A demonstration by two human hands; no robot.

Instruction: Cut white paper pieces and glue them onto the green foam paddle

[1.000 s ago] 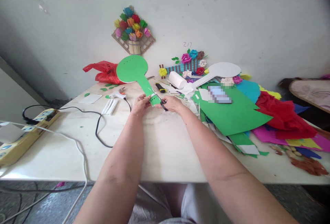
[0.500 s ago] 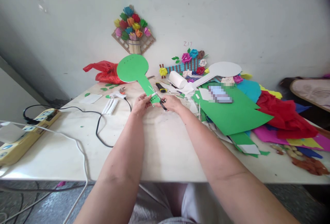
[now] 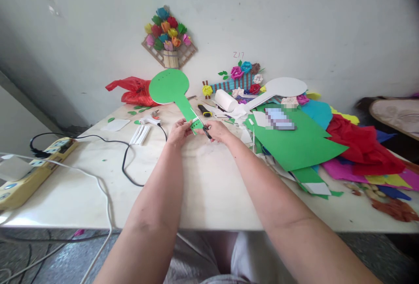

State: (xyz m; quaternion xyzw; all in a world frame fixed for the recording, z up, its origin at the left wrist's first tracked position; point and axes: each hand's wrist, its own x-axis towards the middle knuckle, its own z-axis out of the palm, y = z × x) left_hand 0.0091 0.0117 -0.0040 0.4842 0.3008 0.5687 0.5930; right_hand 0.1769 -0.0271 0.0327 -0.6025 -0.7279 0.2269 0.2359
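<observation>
A green paddle-shaped cutout (image 3: pixel 169 86), round at the top with a straight handle and rows of dark dots, is held up over the table by my left hand (image 3: pixel 180 133). My left fingers pinch the lower handle near its end. In my right hand (image 3: pixel 216 131) is a pair of scissors with dark handles (image 3: pixel 207 132). Their blades lie along the right edge of the handle, close together, pointing up and left. Whether they are biting into the sheet is too small to tell.
Left of my hands lie a white glue gun (image 3: pixel 149 119), glue sticks (image 3: pixel 140 135) and a power strip (image 3: pixel 39 170) with trailing cords. A yellow-black utility knife (image 3: pixel 204 110) is just behind. At right are green sheets (image 3: pixel 301 146), a white paddle shape (image 3: pixel 285 87) and red fabric (image 3: pixel 356 144).
The scissor blades, spread apart before, have closed together along the handle's edge. The green cutout has barely shifted, and both hands keep their hold.
</observation>
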